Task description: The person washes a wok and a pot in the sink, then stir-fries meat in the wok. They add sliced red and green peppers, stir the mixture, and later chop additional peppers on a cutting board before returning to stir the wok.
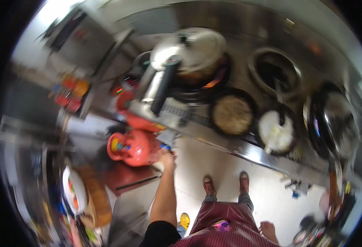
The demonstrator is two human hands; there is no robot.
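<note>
My left hand (168, 156) reaches forward beside an orange-red gas cylinder (139, 148). Something small and blue (165, 147) is at its fingers, too blurred to name or to tell whether it is held. Low at the right, near the dark red checked apron (221, 213), my right hand (268, 229) hangs with bent fingers; its grip is unclear. Ahead on the metal stove counter (249, 154), a large lidded pot (196, 49) stands over an orange flame. Right of it are a dark pan of brownish contents (232, 114) and another with whitish contents (276, 131).
A round metal-rimmed vessel (275, 74) and a large shiny lid or pan (340, 123) occupy the counter's right part. At left, a white bowl of food (74, 190) stands by a wooden board (96, 191). Another person's yellow shoe (184, 220) and hand (75, 231) are nearby.
</note>
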